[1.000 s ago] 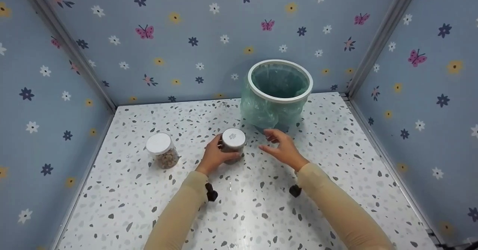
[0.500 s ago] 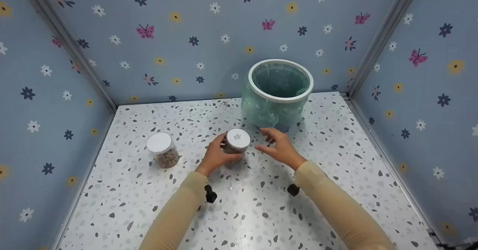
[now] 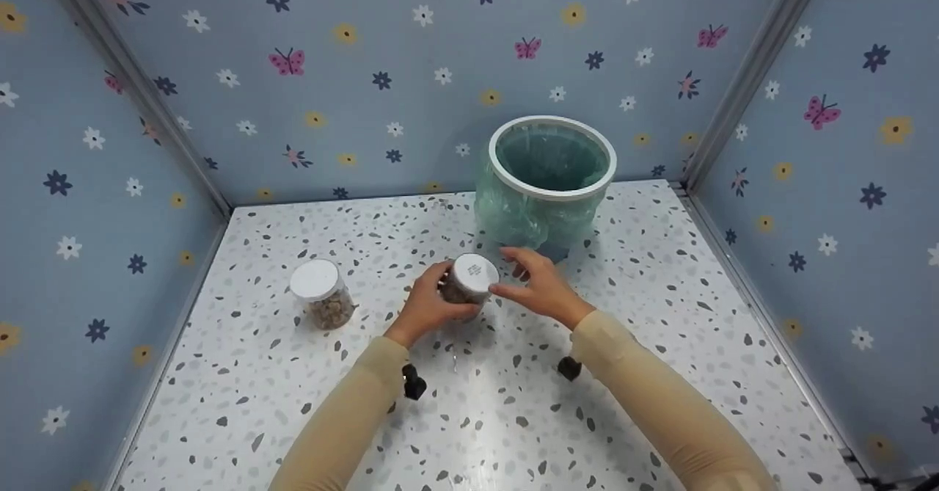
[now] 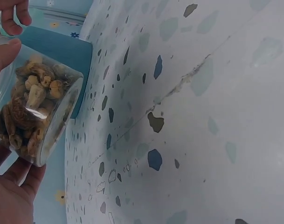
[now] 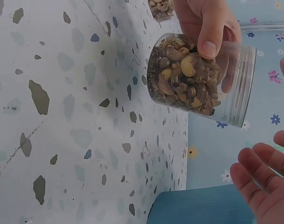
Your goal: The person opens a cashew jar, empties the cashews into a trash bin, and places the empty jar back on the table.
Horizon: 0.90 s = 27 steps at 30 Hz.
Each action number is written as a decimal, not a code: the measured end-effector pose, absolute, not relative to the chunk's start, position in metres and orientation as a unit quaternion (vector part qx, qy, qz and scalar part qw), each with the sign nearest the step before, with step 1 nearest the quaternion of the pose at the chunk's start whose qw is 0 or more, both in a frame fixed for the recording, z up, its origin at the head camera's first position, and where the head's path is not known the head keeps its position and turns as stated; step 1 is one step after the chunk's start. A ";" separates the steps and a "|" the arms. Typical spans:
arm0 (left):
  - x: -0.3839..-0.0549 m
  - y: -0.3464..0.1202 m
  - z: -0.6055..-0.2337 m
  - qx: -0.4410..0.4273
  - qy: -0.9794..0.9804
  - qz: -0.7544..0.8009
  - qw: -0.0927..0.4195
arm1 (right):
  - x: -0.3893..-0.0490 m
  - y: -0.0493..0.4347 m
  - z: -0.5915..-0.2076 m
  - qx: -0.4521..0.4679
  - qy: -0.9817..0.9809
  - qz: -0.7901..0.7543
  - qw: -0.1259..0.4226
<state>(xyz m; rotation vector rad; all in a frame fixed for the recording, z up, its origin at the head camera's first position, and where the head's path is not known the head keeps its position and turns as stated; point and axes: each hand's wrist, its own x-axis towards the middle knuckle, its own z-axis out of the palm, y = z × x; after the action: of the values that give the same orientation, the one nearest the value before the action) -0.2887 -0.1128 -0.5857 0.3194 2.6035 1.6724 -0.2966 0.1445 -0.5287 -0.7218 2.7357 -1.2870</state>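
Note:
My left hand [image 3: 428, 302] grips a clear jar [image 5: 183, 77] around its side. Brown, dried, mushroom-like pieces fill much of the jar, and a white lid [image 3: 475, 274] covers its top. The jar leans to the right, its base seemingly just off the speckled tabletop. In the left wrist view the thumb and fingers span the jar [image 4: 37, 100]. Close to the lid's right side is my right hand [image 3: 544, 288], fingers loosely bent and spread. Its thumb tip lies at the lid's edge in the head view; I cannot tell whether it touches. The right wrist view shows its palm [image 5: 270, 177] holding nothing.
A second white-lidded jar [image 3: 321, 294] with similar pieces stands on the left of the speckled table [image 3: 249, 373]. Behind my right hand is a bin [image 3: 539, 219] with a white rim and a translucent green bag. Flower-patterned walls [image 3: 433, 43] enclose the back and sides.
The gripped jar has moved slightly right and tipped further to the right. My right hand has moved left, bringing its thumb to the lid. The second jar and the bin stay put.

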 end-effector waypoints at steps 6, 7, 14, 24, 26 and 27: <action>-0.287 -0.113 -0.582 0.123 0.842 0.526 0.012 | -0.296 0.139 -0.526 -0.219 0.886 -0.407 0.044; -0.288 -0.114 -0.581 0.129 0.843 0.522 0.012 | -0.296 0.139 -0.525 -0.219 0.886 -0.406 0.048; -0.288 -0.116 -0.578 0.167 0.836 0.522 0.019 | -0.296 0.137 -0.524 -0.221 0.889 -0.395 0.071; -0.285 -0.118 -0.569 0.214 0.831 0.510 0.063 | -0.294 0.137 -0.526 -0.237 0.885 -0.386 0.112; -0.285 -0.119 -0.568 0.219 0.828 0.510 0.077 | -0.295 0.137 -0.527 -0.245 0.882 -0.384 0.118; -0.285 -0.119 -0.568 0.221 0.826 0.511 0.084 | -0.295 0.138 -0.527 -0.247 0.881 -0.384 0.122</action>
<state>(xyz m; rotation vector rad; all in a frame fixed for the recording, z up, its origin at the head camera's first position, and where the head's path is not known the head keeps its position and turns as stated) -0.2852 -0.1194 -0.5684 0.6589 2.4668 1.5256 -0.2946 0.1376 -0.5272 -0.7214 2.5717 -1.1198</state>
